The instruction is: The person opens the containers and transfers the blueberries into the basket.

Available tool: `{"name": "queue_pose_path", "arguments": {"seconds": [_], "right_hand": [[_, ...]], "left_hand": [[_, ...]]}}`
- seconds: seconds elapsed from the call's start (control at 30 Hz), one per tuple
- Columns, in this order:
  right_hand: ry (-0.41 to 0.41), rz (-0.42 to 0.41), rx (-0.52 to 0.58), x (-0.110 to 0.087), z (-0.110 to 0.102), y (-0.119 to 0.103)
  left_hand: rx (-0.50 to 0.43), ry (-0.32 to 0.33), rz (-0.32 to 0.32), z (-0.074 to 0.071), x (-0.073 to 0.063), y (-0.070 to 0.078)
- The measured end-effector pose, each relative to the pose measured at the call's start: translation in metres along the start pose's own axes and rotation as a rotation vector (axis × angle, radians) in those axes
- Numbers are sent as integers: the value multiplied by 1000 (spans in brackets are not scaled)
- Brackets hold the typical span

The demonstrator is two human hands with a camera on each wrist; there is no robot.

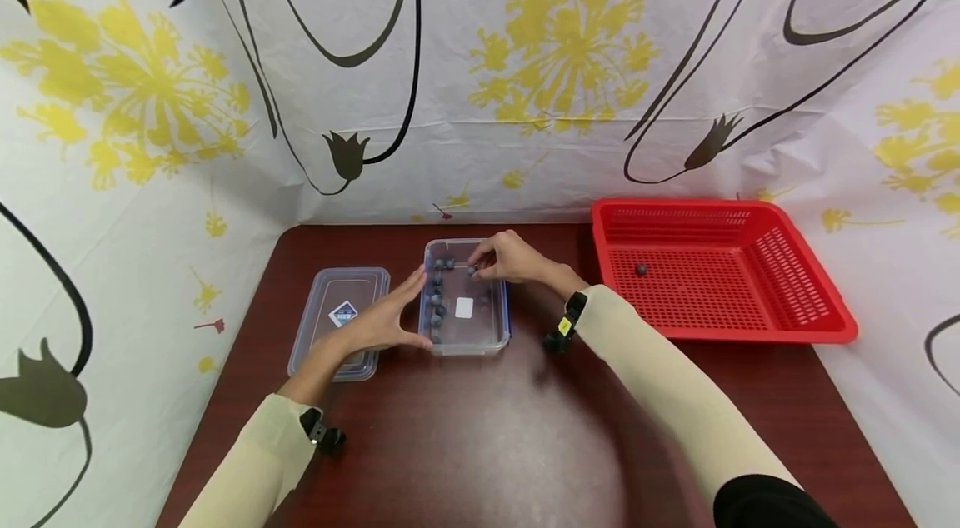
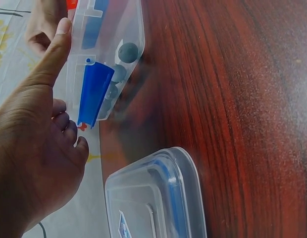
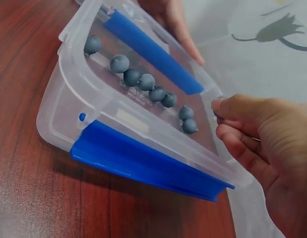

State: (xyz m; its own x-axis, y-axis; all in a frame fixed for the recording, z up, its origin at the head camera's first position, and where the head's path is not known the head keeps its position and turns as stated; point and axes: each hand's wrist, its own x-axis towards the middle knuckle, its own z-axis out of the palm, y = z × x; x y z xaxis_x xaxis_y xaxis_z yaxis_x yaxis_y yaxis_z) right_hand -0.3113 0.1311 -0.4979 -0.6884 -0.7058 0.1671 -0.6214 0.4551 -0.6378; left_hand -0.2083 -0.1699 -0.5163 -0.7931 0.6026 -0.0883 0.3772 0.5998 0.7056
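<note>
Blueberries (image 3: 146,82), round, matte and dusky blue, line the floor of a clear plastic container (image 1: 491,332) with blue clip flaps, mid-table on glossy dark wood. Your left hand (image 1: 382,320) braces its left wall, fingers straight. Your right hand (image 1: 513,257) pinches one berry at the far end. A perforated red basket (image 1: 810,320) sits right.

Blue diamond logo on lid (image 1: 343,313), lettering perhaps illegible
</note>
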Motion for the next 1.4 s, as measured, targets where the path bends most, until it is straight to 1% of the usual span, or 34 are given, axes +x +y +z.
{"name": "queue_pose_path", "arguments": {"seconds": [0.2,0.4,0.63,0.8,0.9,1.07,1.2,1.4], "right_hand": [[15,29,93,-10,-15,-9],[13,70,184,-21,-30,-17],[-4,95,201,-39,-44,-25],[-10,107,222,-55,-62,-27],[-9,114,234,-65,-75,-24],[20,126,213,-85,-98,-12],[34,163,189,-103,-115,-3],[53,252,151,-125,-138,7]], "left_hand": [[7,-1,-1,1,0,-1],[11,8,9,1,0,-1],[7,0,5,3,-3,-2],[-6,2,-3,3,-2,-2],[-11,3,-6,2,-1,-2],[-12,8,-7,1,-1,-3],[-16,9,-9,1,-1,-3],[-12,10,-4,1,-2,-5]]}}
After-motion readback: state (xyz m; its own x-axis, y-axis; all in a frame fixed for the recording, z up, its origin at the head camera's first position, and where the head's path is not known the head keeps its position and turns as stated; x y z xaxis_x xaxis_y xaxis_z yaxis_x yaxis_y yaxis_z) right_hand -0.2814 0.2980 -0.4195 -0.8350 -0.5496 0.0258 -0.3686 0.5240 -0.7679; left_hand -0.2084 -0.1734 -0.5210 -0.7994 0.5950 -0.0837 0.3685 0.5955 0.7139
